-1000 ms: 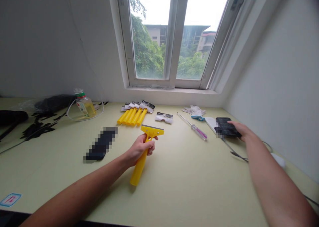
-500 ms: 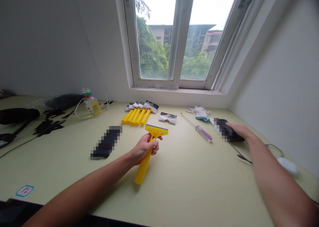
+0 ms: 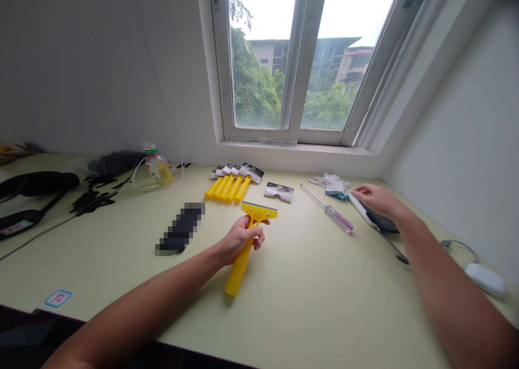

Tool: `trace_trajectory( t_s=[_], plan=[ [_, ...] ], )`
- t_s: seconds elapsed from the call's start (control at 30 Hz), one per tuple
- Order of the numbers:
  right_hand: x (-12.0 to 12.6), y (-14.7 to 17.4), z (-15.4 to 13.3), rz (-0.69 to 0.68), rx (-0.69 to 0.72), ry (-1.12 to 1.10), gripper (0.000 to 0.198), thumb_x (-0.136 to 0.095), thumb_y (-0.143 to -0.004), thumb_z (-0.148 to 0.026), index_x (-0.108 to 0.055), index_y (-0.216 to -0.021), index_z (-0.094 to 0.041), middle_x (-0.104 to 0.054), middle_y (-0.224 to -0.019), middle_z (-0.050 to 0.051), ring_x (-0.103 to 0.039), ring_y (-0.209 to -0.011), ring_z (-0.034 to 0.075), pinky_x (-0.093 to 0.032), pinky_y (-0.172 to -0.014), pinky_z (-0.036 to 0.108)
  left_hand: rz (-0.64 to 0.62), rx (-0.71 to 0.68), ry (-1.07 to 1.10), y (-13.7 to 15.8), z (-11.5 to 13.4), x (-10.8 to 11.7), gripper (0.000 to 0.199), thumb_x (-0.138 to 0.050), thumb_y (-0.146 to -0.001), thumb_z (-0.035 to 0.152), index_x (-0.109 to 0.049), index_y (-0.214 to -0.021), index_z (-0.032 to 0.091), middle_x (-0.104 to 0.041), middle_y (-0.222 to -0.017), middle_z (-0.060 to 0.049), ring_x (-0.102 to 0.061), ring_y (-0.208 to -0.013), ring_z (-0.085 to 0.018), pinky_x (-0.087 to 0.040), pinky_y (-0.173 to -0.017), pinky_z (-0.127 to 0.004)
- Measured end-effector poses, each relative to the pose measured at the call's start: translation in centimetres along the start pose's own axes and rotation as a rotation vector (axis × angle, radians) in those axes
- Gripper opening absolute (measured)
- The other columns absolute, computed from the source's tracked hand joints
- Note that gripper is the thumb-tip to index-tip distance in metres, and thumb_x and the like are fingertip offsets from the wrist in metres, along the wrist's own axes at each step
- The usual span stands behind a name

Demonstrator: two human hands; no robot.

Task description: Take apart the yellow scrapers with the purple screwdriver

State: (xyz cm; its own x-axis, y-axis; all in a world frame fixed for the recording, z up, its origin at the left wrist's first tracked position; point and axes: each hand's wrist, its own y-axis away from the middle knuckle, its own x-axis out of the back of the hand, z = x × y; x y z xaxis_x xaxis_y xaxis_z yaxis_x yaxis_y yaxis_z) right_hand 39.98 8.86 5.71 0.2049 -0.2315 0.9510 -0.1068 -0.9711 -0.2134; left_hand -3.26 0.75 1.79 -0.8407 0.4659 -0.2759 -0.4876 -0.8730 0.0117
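Note:
My left hand is closed around the yellow handle of a scraper. The scraper's wide head with its metal blade edge points away from me, above the table. At the right, my right hand reaches over a flat black device and a white strip-like object beside it. Its fingers are drawn together near the blue cuff of a white glove; whatever lies between the fingertips is hidden. A screwdriver with a clear and purple handle lies left of that hand.
Several yellow scraper handles lie in a row near the window, beside a loose packaging card. A blurred-out dark phone-like object lies left of centre. A bottle of yellow liquid, cables and a white mouse-like object also occupy the table.
My right hand has shifted off the black device toward the glove cuff, fingers drawn together. The left hand still grips the scraper. The whole view has swung slightly left.

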Motion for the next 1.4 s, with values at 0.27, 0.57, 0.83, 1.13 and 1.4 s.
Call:
trace_trajectory(
  t_s=[0.27, 0.57, 0.83, 1.13, 1.4],
  plan=[
    [-3.1, 0.8, -7.4, -0.499, 0.08, 0.129, 0.019, -0.072, -0.058, -0.033, -0.065, -0.061, -0.015, -0.066, -0.062, 0.009, -0.062, -0.06, 0.022, -0.041, -0.054, 0.028, 0.039, -0.055, -0.026, -0.2, 0.2, 0.0, 0.043, -0.068, -0.076, 0.025, -0.055, -0.115, 0.014, -0.055, -0.119, -0.013, -0.06, -0.073, -0.012, -0.044, -0.05, -0.021],
    [6.9, 4.1, -7.9, 0.188, 0.232, -0.027, 0.032, -0.062, -0.078, -0.05, -0.067, -0.096, -0.023, -0.074, -0.081, 0.004, -0.068, -0.075, 0.022, -0.046, -0.067, 0.03, 0.049, -0.09, -0.015, -0.3, 0.0, 0.2, 0.04, -0.069, -0.077, 0.025, -0.056, -0.113, 0.014, -0.05, -0.13, -0.015, -0.061, -0.077, -0.012, -0.045, -0.05, -0.02],
    [10.0, 9.8, -12.7, 0.749, 0.423, -0.404, 0.029, -0.071, -0.076, -0.048, -0.062, -0.084, -0.022, -0.067, -0.063, -0.001, -0.063, -0.054, 0.013, -0.045, -0.049, 0.021, 0.049, -0.086, -0.028, -0.3, -0.1, 0.2, 0.039, -0.067, -0.078, 0.023, -0.056, -0.114, 0.014, -0.049, -0.132, -0.016, -0.062, -0.076, -0.012, -0.045, -0.049, -0.019],
    [9.2, 10.5, -15.4, 0.677, 0.702, -0.326, 0.021, -0.069, -0.081, -0.038, -0.056, -0.084, -0.022, -0.061, -0.058, -0.007, -0.053, -0.043, 0.006, -0.039, -0.042, 0.015, 0.056, -0.079, -0.036, -0.3, -0.1, 0.1, 0.038, -0.067, -0.079, 0.026, -0.057, -0.114, 0.015, -0.049, -0.132, -0.014, -0.062, -0.076, -0.012, -0.045, -0.05, -0.02],
    [9.1, 10.6, -15.6, 0.678, 0.706, -0.329, 0.02, -0.069, -0.081, -0.038, -0.056, -0.084, -0.023, -0.064, -0.059, -0.006, -0.055, -0.042, 0.008, -0.042, -0.042, 0.016, 0.045, -0.079, -0.031, -0.3, -0.1, 0.2, 0.04, -0.066, -0.078, 0.025, -0.056, -0.116, 0.016, -0.049, -0.133, -0.015, -0.062, -0.077, -0.012, -0.044, -0.05, -0.02]
  ],
)
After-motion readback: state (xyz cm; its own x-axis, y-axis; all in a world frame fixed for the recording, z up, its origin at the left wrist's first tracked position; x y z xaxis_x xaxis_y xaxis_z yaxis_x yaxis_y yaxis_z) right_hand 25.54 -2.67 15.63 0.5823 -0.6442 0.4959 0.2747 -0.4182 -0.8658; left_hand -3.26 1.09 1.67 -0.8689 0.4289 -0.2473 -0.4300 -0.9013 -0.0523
